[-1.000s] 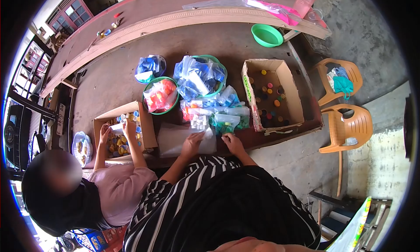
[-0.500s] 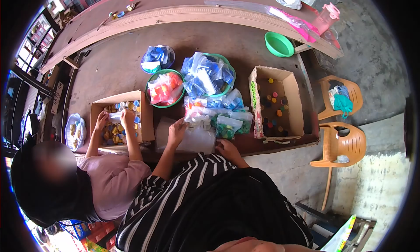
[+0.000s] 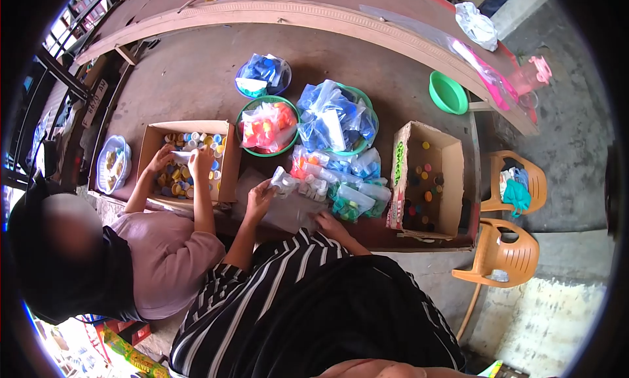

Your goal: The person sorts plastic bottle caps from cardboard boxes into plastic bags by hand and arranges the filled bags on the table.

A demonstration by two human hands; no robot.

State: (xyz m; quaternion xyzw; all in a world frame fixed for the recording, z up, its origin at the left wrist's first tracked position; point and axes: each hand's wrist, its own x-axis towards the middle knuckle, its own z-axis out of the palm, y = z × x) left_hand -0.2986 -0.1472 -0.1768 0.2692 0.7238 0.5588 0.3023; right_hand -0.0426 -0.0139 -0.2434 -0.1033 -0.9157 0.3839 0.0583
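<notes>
My left hand (image 3: 260, 199) is closed, pinching the top of a small clear bag of white caps (image 3: 283, 181) at the table's near side. Flat clear plastic bags (image 3: 291, 211) lie below it, in front of my body. At their right edge is my right hand (image 3: 333, 226), its fingers bent on the plastic; the fingertips are small and partly hidden. Just beyond lie filled bags: one with green caps (image 3: 352, 202), one with orange caps (image 3: 304, 163) and more with white ones.
A co-worker's hands (image 3: 200, 160) hold a white piece over a cardboard box of caps (image 3: 152, 145). Farther back stand a green basket of red-orange bags (image 3: 267, 154), a basket of blue bags (image 3: 334, 119) and a blue basin (image 3: 263, 75). Another cardboard box (image 3: 449, 158) stands right.
The view has shifted, so the table sits differently in the picture. My left hand now raises the bag of white caps slightly. My right hand has moved onto the flat plastic bags' edge.
</notes>
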